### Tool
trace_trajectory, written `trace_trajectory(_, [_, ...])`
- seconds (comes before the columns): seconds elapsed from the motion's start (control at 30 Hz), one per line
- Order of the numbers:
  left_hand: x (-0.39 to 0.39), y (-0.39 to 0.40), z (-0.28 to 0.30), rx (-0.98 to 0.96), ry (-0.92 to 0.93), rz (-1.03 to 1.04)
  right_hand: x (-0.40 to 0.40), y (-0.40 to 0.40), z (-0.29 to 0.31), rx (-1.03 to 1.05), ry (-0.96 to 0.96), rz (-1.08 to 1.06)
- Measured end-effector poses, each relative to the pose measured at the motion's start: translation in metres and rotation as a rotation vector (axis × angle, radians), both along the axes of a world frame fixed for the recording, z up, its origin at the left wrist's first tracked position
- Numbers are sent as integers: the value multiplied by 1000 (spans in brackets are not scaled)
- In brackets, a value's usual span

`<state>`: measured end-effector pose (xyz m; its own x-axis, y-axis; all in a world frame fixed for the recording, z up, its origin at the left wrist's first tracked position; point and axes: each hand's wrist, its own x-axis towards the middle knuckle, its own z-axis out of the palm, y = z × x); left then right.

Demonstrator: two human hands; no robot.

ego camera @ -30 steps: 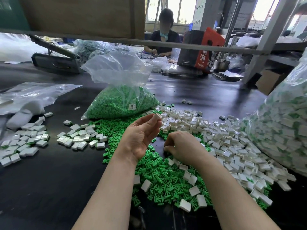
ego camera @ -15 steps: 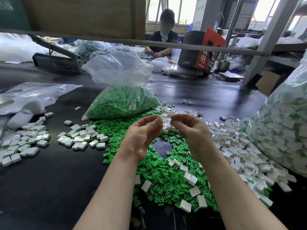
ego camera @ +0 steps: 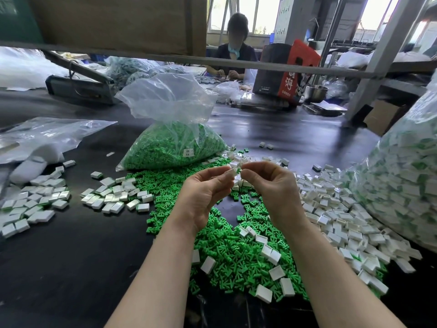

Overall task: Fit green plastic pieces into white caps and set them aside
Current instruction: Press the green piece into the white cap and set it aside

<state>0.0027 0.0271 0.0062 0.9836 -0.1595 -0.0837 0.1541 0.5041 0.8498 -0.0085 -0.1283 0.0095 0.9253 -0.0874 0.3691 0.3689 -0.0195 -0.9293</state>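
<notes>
Here both raised hands meet: left hand [ego camera: 203, 195] pinches white cap [ego camera: 233, 172], right hand [ego camera: 269, 185] green piece [ego camera: 238, 171].

Small factory assembly workshop. Long dark surface [ego camera: 59, 256] heaped w/ loose green plastic pieces [ego camera: 227, 256] & white caps [ego camera: 331, 209]; bulk plastic bags of parts [ego camera: 172, 143] on it. Second worker [ego camera: 233, 48] seated at far edge doing hand assembly. Metal rack frame [ego camera: 383, 50], cardboard boxes [ego camera: 385, 114], large windows [ego camera: 257, 15] behind.
</notes>
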Motion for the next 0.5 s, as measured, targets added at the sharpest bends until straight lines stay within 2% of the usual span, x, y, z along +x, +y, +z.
trace_trajectory(0.23, [1, -1, -3, 155, -110, 58, 1, -1, -2, -161, -57, -11])
trace_trajectory(0.5, [0, 2, -3, 272, -221, 93, 1, -3, -4, -159, 9, 4])
